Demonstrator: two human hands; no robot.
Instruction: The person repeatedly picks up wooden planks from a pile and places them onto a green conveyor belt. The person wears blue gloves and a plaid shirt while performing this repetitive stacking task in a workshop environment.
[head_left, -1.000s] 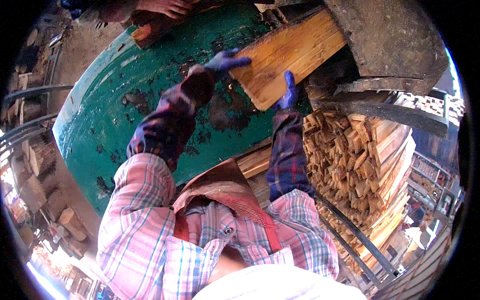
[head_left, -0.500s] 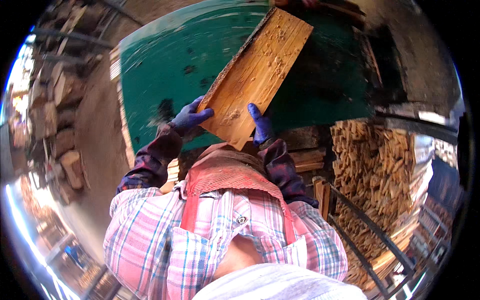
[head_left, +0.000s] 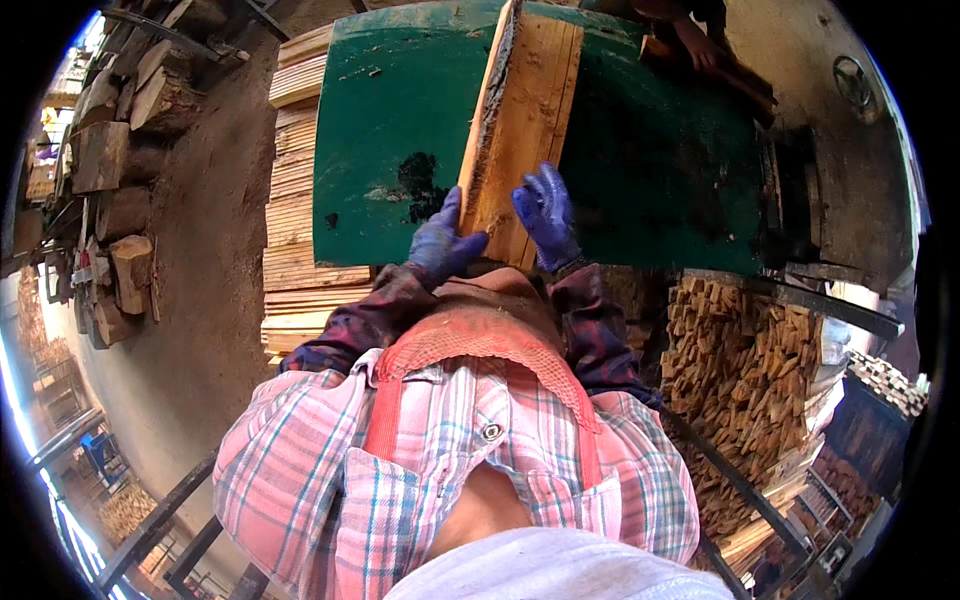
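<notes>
A long wooden board (head_left: 530,110) with a dark bark strip along its left side lies over a green tabletop (head_left: 370,120), its near end toward me. Left of the bark a pale sawn edge shows. In a purple glove, my left hand (head_left: 440,242) holds the near left corner, fingers along the side and thumb over the top. My right hand (head_left: 547,218), gloved alike, is raised beside the board's right edge with its fingers apart, holding nothing.
At the far right, another person's hand (head_left: 697,45) is at a dark piece of wood (head_left: 715,75). Stacked planks (head_left: 298,190) border the table's left side. Log pieces (head_left: 128,200) lie farther left. A large pile of wood pieces (head_left: 740,390) stands at right, near a dark metal bar (head_left: 840,305).
The board has swung to point more straight away from me and tilted, showing its pale left edge. Most loose chips are gone from its face. My right hand has come off it.
</notes>
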